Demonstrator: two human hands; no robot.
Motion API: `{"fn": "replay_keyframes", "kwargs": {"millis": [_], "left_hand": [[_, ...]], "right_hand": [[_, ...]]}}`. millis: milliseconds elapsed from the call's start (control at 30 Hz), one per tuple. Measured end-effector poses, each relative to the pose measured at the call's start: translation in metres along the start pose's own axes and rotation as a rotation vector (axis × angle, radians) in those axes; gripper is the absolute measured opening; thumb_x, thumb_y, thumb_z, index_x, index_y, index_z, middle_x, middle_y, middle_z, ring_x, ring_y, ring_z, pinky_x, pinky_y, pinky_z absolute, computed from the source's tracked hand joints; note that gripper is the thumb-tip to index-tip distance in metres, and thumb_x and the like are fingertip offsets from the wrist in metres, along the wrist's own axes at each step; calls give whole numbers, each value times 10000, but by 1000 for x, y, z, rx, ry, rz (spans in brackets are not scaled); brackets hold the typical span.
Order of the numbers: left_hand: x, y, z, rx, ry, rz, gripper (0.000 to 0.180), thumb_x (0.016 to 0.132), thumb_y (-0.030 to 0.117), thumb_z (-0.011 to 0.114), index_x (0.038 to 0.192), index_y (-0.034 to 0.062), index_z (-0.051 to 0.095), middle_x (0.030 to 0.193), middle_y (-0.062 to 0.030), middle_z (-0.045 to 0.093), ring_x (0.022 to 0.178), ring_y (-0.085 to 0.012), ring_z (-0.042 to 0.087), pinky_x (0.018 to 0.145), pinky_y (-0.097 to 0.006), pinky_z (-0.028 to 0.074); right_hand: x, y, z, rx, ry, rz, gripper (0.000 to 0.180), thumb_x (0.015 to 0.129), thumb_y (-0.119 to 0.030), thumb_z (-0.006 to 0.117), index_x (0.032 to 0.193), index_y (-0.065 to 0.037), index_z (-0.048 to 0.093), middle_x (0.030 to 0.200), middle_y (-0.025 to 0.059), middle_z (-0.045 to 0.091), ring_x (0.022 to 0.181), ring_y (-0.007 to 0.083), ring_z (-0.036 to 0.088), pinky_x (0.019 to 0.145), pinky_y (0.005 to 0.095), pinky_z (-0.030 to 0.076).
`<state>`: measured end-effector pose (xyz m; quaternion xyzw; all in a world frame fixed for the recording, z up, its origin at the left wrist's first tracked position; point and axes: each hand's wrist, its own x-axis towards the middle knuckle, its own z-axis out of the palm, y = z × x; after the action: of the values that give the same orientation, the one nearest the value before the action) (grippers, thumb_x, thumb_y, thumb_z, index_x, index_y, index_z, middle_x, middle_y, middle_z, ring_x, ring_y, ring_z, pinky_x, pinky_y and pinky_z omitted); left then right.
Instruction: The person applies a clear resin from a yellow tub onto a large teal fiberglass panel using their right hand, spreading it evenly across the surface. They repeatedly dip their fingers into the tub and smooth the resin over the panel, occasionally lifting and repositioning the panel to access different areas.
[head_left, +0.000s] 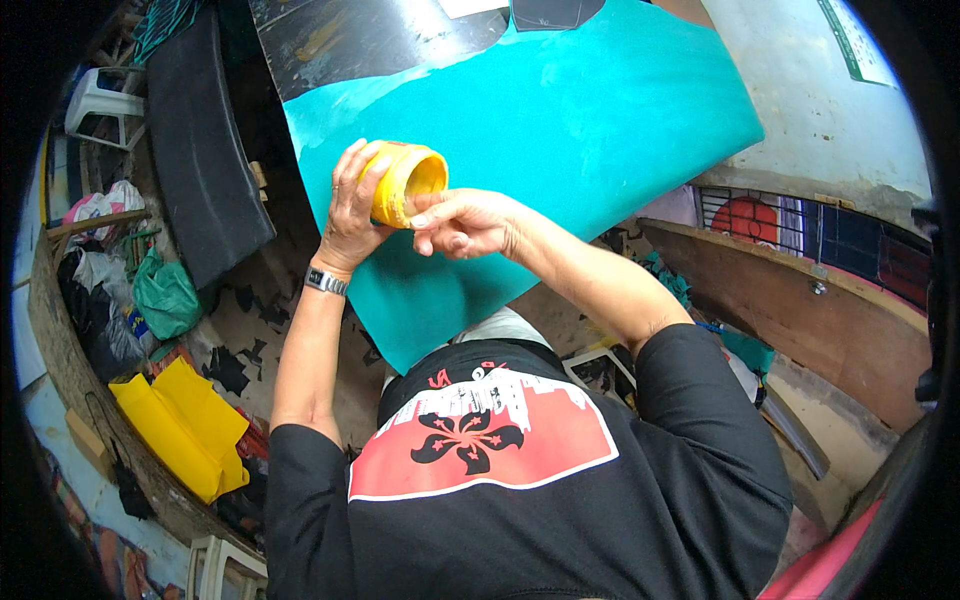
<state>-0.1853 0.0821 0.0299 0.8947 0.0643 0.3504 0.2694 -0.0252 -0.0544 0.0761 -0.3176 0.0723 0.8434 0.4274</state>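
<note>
A yellow plastic jar (412, 184) is tipped on its side above the table, its round mouth turned to the right. My left hand (352, 205) grips it from the left, fingers over its top and side. At the mouth's lower rim is my right hand (465, 222), its fingers curled and its fingertips by the opening. Whether anything is between those fingers is hidden. Smears of yellowish stuff show on the jar's inner wall and rim. Beneath both hands a large teal sheet (560, 120) covers much of the table and droops over the near edge.
Dark tabletop (350, 45) shows at the far left, with a black cut piece (557, 12) at the far edge. To the left stand a long black padded board (205, 150), a white plastic stool (103, 105), a green bag (166, 295) and yellow sheeting (185, 425). A wooden partition (790, 290) lies right.
</note>
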Motion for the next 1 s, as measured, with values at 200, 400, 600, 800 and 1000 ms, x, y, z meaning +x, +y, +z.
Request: {"fn": "replay_keyframes", "kwargs": {"millis": [200, 400, 600, 800, 1000], "left_hand": [[-4, 10, 11, -133, 137, -444, 1042, 604, 202, 934, 1442, 50, 334, 1381, -153, 481, 1293, -309, 475, 1083, -425, 415], [-13, 11, 27, -340, 341, -674, 1101, 595, 110, 933, 1471, 36, 271, 1381, -130, 470, 1250, -262, 508, 1079, -388, 422], [-20, 7, 35, -266, 302, -714, 1130, 589, 144, 940, 1481, 27, 257, 1409, -145, 445, 1268, -268, 491, 1094, -394, 401], [-24, 3, 37, -191, 263, -743, 1164, 577, 198, 950, 1487, 25, 245, 1434, -149, 420, 1288, -276, 474, 1104, -397, 390], [-24, 6, 37, -172, 260, -751, 1157, 586, 222, 946, 1489, 33, 248, 1432, -151, 424, 1281, -283, 482, 1100, -402, 395]], "right_hand": [[-48, -22, -20, -51, -343, -178, 426, 988, -402, 537, 1191, -36, 613, 826, 194, 677, 445, 130, 586, 381, 182, 451], [-132, -113, -76, -606, 49, -856, 881, 967, -707, 172, 979, -22, 725, 982, 173, 696, 867, 212, 626, 808, 343, 466], [-93, -147, -147, -979, 1098, -1014, 751, 1006, -624, 154, 1160, -164, 728, 1508, 109, 419, 1452, 323, 243, 1188, 547, 59], [-47, -149, -176, -1725, 1634, -591, 761, 961, -659, 317, 1546, -176, 262, 1626, 127, 155, 1510, 332, 25, 1121, 696, -20], [-3, -126, -137, -1851, 1656, -544, 916, 915, -727, 330, 1561, -97, 172, 1633, 130, 113, 1515, 301, 19, 1136, 671, -34]]}}
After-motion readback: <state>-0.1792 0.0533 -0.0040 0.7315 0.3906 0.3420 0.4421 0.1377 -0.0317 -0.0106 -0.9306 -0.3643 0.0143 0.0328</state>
